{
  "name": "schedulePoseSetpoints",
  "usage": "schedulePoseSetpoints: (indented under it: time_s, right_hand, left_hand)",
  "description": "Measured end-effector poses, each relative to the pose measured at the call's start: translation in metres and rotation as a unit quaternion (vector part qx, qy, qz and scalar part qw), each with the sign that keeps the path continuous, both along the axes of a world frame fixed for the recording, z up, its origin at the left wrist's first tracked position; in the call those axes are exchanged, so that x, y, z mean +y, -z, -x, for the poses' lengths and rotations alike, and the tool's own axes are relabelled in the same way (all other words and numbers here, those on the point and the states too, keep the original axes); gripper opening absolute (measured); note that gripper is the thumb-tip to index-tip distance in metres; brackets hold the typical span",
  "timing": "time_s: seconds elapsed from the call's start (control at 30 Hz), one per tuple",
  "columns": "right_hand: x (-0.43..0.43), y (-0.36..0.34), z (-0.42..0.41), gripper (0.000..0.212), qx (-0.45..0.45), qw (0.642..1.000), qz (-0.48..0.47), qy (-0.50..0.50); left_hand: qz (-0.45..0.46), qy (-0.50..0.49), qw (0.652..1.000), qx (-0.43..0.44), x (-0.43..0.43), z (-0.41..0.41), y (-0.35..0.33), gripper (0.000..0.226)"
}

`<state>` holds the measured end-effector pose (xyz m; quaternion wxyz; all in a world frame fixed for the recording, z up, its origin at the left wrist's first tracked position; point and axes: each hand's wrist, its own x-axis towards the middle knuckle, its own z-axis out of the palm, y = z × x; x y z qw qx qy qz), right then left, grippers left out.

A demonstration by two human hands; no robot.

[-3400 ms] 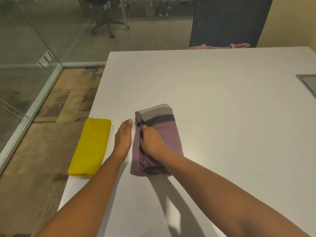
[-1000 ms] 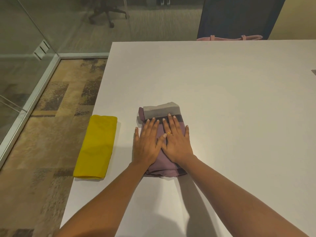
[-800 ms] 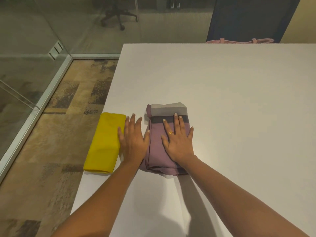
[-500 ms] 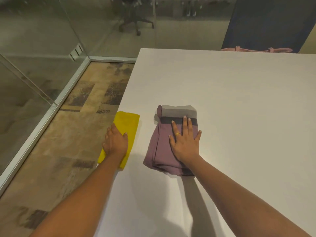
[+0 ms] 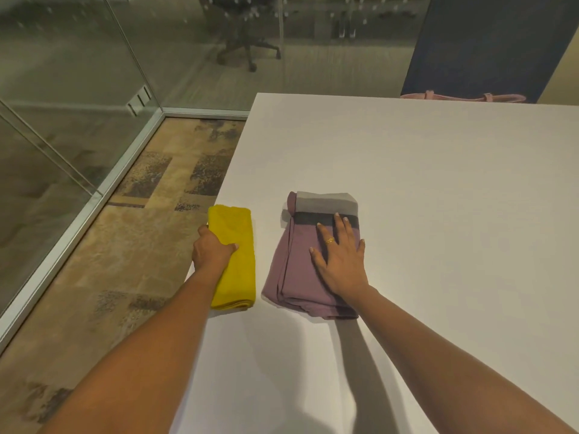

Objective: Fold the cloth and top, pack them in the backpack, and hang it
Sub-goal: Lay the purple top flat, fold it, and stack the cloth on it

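A folded yellow cloth (image 5: 238, 245) lies along the left edge of the white table (image 5: 438, 183). My left hand (image 5: 211, 250) grips its left side, thumb on top and fingers curled under the edge. To its right lies a folded mauve top (image 5: 297, 261) with a grey and a dark stripe at its far end. My right hand (image 5: 340, 258) rests flat on the top, fingers straight and spread. A pink backpack (image 5: 463, 98) shows only as a strip behind the table's far edge.
The table's left edge drops to patterned carpet (image 5: 141, 230). A glass wall (image 5: 62, 89) runs along the left, with an office chair (image 5: 247, 42) behind it. A dark blue panel (image 5: 485, 42) stands behind the table's far side.
My left hand left the mauve top, crossed to the yellow cloth and took hold of its left side. My right hand stayed flat on the top. The view swung left.
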<state>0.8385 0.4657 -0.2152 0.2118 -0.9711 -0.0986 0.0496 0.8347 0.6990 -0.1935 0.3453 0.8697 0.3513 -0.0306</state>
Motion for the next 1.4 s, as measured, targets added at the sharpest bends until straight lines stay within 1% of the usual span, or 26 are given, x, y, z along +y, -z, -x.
schedulePoseSetpoints:
  time_s: [0.07,0.2,0.27,0.3,0.37,0.43,0.47,0.5,0.57,0.63,0.67,0.73,0.77,0.8,0.83,0.87,0.93,0.97,1.0,1.03,1.07,1.13,1.17,1.23,1.33,1.4]
  right_hand:
    - [-0.004,-0.002,0.002,0.052,-0.010,1.000,-0.025,0.002]
    - [-0.013,-0.008,0.008,0.041,-0.044,0.994,-0.093,0.034]
    - [-0.020,-0.011,0.010,0.036,-0.054,0.989,-0.121,0.070]
    - [-0.023,-0.013,0.011,0.034,-0.055,0.986,-0.135,0.084]
    - [-0.031,-0.014,0.011,0.032,-0.058,0.981,-0.153,0.100]
    - [-0.039,-0.016,0.011,0.032,-0.062,0.977,-0.159,0.126]
    - [-0.042,-0.016,0.011,0.032,-0.064,0.974,-0.163,0.147]
    - [-0.045,-0.017,0.010,0.032,-0.065,0.969,-0.170,0.170]
    - [-0.048,-0.018,0.008,0.031,-0.069,0.958,-0.192,0.202]
    - [-0.049,-0.018,0.009,0.030,-0.077,0.951,-0.213,0.212]
    - [-0.049,-0.018,0.009,0.030,-0.082,0.950,-0.218,0.208]
    - [-0.045,-0.019,0.009,0.030,-0.092,0.954,-0.222,0.177]
    - [-0.041,-0.019,0.008,0.033,-0.093,0.958,-0.226,0.150]
    - [-0.036,-0.018,0.008,0.037,-0.090,0.963,-0.226,0.120]
    - [-0.031,-0.016,0.007,0.044,-0.084,0.968,-0.218,0.092]
    - [-0.026,-0.012,0.006,0.050,-0.076,0.974,-0.202,0.073]
    - [-0.019,-0.002,0.005,0.053,-0.048,0.982,-0.172,0.063]
    - [-0.017,0.002,0.005,0.053,-0.028,0.983,-0.170,0.066]
    - [-0.015,0.005,0.005,0.053,-0.010,0.982,-0.176,0.066]
    - [-0.014,0.007,0.005,0.054,0.001,0.981,-0.183,0.065]
    - [-0.012,0.008,0.004,0.054,0.005,0.981,-0.184,0.062]
    - [-0.009,0.009,0.002,0.054,0.005,0.982,-0.182,0.059]
    - [-0.006,0.009,0.001,0.054,0.006,0.981,-0.183,0.057]
    - [0.000,0.008,-0.002,0.054,0.006,0.981,-0.185,0.053]
    - [0.016,0.008,-0.006,0.055,0.016,0.981,-0.189,0.040]
    - [0.029,0.009,-0.008,0.056,0.024,0.981,-0.193,0.025]
  left_hand:
    - [-0.002,-0.007,1.000,-0.015,-0.006,-0.001,-0.007,0.067]
    - [0.020,0.024,0.995,-0.094,-0.023,-0.011,-0.038,0.057]
    - [0.058,0.052,0.987,-0.143,-0.034,-0.020,-0.057,0.053]
    - [0.091,0.065,0.981,-0.161,-0.040,-0.025,-0.065,0.053]
    - [0.174,0.082,0.967,-0.167,-0.055,-0.035,-0.077,0.052]
    - [0.243,0.100,0.953,-0.152,-0.075,-0.040,-0.084,0.051]
    - [0.257,0.112,0.949,-0.144,-0.086,-0.041,-0.083,0.051]
    - [0.252,0.125,0.950,-0.135,-0.096,-0.040,-0.080,0.053]
    - [0.214,0.158,0.958,-0.104,-0.113,-0.036,-0.068,0.059]
    - [0.163,0.193,0.965,-0.069,-0.124,-0.027,-0.048,0.072]
    - [0.119,0.202,0.970,-0.064,-0.127,-0.021,-0.039,0.079]
    - [-0.011,0.198,0.975,-0.098,-0.131,-0.009,-0.028,0.085]
    - [-0.075,0.205,0.967,-0.131,-0.133,-0.004,-0.025,0.084]
    - [-0.128,0.230,0.951,-0.164,-0.133,-0.001,-0.022,0.083]
    - [-0.168,0.268,0.931,-0.184,-0.134,0.000,-0.020,0.079]
    - [-0.194,0.311,0.912,-0.184,-0.134,-0.001,-0.016,0.073]
    - [-0.224,0.382,0.886,-0.138,-0.133,-0.001,-0.006,0.060]
    - [-0.229,0.397,0.882,-0.113,-0.132,-0.002,-0.001,0.062]
    - [-0.235,0.403,0.880,-0.094,-0.130,-0.002,0.005,0.071]
    - [-0.242,0.405,0.878,-0.078,-0.128,-0.003,0.010,0.077]
    - [-0.251,0.406,0.876,-0.071,-0.126,-0.004,0.013,0.075]
    - [-0.262,0.407,0.873,-0.056,-0.121,-0.007,0.017,0.063]
    - [-0.265,0.406,0.873,-0.052,-0.119,-0.008,0.017,0.061]
    - [-0.267,0.402,0.875,-0.050,-0.113,-0.010,0.015,0.063]
    - [-0.277,0.400,0.873,-0.037,-0.098,-0.013,0.015,0.057]
    - [-0.281,0.399,0.872,-0.038,-0.083,-0.014,0.014,0.063]
